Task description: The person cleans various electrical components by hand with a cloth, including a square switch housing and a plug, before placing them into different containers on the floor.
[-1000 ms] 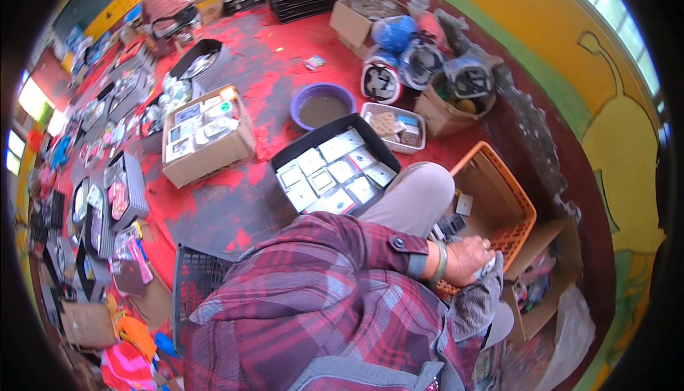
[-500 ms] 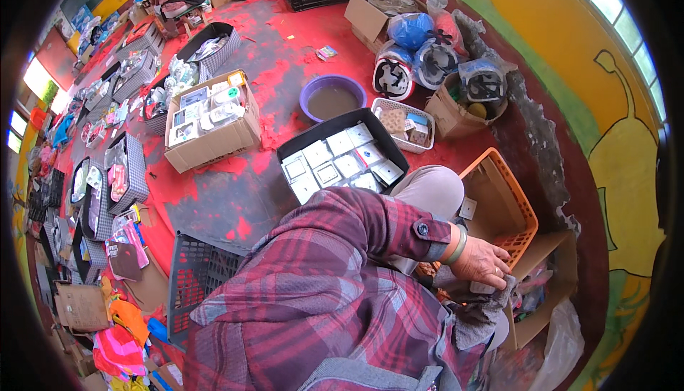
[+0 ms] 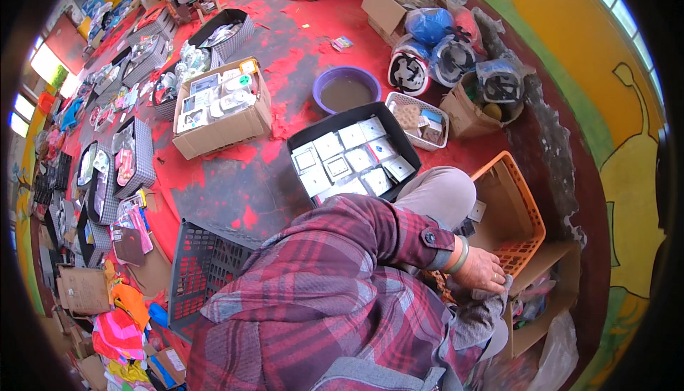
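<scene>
My left hand [image 3: 479,271], with a bangle at the wrist and a ring, reaches across my body at the right. Its fingers curl down over a grey cloth [image 3: 479,316], closed against it. What lies under the fingers is hidden. My right hand does not show. Beside my left hand an orange plastic basket [image 3: 526,202] leans with cardboard inside it, and a white square piece [image 3: 477,211] sits at its near side. In front of my knee [image 3: 443,190] stands a black bin [image 3: 303,137] holding several white square packs [image 3: 338,167].
An open carton [image 3: 548,337] lies right of my hand. Beyond the bin stand a purple basin [image 3: 377,92] of murky water, a white basket [image 3: 422,143] and bagged helmets [image 3: 410,70]. A filled cardboard box [image 3: 221,137] and a dark crate [image 3: 187,284] are leftward.
The whole view has shifted slightly, so the room sits a little further right. My left hand stays at the grey cloth; a pale piece that showed under its fingers is now hidden.
</scene>
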`<state>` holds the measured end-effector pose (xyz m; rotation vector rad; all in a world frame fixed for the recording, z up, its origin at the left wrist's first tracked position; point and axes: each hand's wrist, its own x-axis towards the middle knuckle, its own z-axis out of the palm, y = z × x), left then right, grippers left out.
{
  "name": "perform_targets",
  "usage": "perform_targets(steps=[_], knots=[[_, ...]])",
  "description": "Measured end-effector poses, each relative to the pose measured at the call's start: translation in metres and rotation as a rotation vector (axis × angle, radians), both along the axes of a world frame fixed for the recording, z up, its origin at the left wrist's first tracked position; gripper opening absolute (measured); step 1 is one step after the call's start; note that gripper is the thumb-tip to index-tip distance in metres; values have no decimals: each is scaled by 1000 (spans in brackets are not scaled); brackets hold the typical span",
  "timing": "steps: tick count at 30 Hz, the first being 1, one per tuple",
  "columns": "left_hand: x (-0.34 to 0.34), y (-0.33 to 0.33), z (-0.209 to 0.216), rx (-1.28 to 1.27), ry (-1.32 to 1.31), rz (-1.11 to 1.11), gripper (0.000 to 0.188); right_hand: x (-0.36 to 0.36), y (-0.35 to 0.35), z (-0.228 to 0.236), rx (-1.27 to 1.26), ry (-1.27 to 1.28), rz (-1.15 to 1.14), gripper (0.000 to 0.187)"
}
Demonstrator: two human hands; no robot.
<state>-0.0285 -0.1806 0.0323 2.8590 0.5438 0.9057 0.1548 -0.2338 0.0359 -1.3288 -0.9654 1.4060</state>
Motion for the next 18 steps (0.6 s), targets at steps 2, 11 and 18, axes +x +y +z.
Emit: perform_targets(steps=[2, 11, 18], knots=[[3, -3, -3, -172, -32, -14, 43, -4, 1, -1, -15, 18, 18, 34], [18, -20, -16, -512, -397, 12, 86, 6, -4, -2, -33, 47, -19, 36], [15, -11, -18, -484, -430, -142, 77, 4, 2, 1, -83, 203, -34, 38]])
